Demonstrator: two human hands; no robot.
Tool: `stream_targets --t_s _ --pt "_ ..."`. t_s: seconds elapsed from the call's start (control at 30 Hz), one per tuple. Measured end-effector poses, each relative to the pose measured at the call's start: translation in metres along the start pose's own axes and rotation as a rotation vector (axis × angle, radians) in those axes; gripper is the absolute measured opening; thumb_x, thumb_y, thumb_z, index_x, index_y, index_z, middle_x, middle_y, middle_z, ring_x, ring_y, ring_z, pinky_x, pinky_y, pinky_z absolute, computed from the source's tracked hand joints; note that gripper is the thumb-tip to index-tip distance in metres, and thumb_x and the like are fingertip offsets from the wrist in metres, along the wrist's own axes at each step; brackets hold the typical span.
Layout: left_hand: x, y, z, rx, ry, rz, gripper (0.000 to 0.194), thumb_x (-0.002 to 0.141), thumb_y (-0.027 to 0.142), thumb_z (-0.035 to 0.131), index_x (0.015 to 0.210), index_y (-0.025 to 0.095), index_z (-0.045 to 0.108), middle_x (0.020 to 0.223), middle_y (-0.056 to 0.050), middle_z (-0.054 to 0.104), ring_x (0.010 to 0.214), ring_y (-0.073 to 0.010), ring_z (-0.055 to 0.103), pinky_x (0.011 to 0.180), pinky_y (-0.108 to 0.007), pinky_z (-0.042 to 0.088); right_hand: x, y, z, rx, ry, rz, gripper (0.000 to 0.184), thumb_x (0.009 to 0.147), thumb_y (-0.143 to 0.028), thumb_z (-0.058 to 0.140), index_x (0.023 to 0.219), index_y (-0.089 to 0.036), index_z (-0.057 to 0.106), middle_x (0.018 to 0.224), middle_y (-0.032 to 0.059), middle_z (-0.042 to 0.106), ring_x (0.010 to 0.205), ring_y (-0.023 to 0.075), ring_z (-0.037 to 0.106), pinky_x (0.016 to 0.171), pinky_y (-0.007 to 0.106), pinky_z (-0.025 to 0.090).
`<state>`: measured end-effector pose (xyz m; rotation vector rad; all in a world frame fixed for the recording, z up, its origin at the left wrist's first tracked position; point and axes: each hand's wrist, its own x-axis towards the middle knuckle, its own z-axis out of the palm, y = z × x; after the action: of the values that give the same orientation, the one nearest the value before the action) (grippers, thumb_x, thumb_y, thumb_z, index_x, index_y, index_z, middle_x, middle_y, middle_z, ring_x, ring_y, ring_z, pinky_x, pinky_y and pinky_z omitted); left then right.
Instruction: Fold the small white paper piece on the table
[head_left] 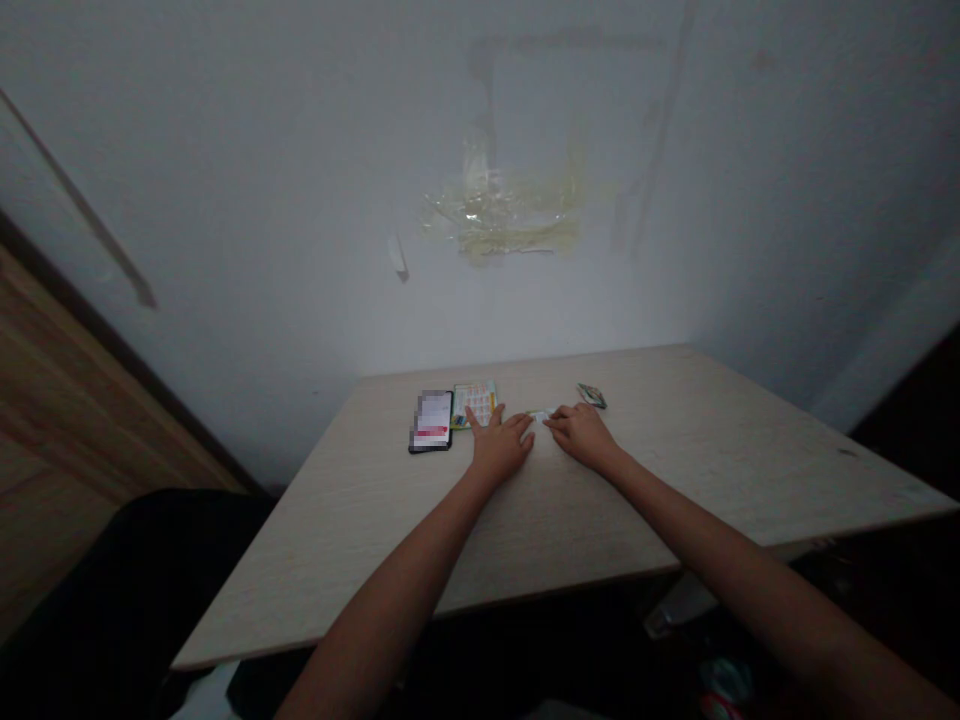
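My left hand [499,445] lies on the table with its fingers spread. Its outer fingers reach the lower edge of a printed sheet or booklet [480,392] with rows of small pictures. The fingertips on its other side are at a small white piece with a green edge [539,414], which looks like paper. From the right, my right hand [583,432] has its fingers bunched together on that same piece, hiding part of it. Just beyond the right hand rests a small dark green, patterned packet or folded card [592,395].
A phone [433,428] with a lit, partly blurred screen lies left of the printed sheet. The pale wooden table [360,520] meets a white wall [300,200] at the back. Clear tape strips [517,225] cling to the wall. A dark shape [150,570] stands left.
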<state>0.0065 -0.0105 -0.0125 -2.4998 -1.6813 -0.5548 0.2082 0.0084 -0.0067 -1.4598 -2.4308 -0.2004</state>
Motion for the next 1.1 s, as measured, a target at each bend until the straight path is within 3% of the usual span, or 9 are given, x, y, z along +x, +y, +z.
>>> stream_targets --t_s 0.57,0.77,1.1 --pt "-0.0008 -0.0013 -0.003 0.05 0.014 -0.046 0.045 0.099 0.045 0.034 0.139 0.041 0.054 0.15 0.003 0.051 0.15 -0.0365 0.019 0.106 -0.08 -0.015 -0.0007 0.0022 0.0031 0.036 0.025 -0.022 0.03 0.098 -0.029 0.052 0.118 -0.027 0.074 0.114 0.0059 0.072 0.096 0.0229 0.061 0.093 0.037 0.04" --pt "-0.0008 -0.0006 -0.0035 0.026 0.02 -0.06 0.042 0.099 0.047 0.035 0.135 0.04 0.057 0.153 0.003 0.048 0.148 -0.036 0.025 0.106 -0.082 -0.011 -0.0025 0.0023 0.0025 0.059 0.038 -0.026 0.031 0.097 -0.028 0.053 0.12 -0.027 0.073 0.113 0.0069 0.071 0.095 0.0216 0.06 0.093 0.036 0.04" --pt "0.0009 0.0004 -0.0065 -0.013 0.015 0.025 0.037 0.1 0.044 0.039 0.129 0.038 0.062 0.137 0.001 0.064 0.141 -0.0311 0.037 0.11 -0.078 -0.008 -0.0015 0.0057 0.0074 0.142 0.036 -0.065 0.033 0.097 -0.025 0.051 0.124 -0.024 0.07 0.118 0.0081 0.069 0.102 0.0219 0.057 0.096 0.036 0.043"
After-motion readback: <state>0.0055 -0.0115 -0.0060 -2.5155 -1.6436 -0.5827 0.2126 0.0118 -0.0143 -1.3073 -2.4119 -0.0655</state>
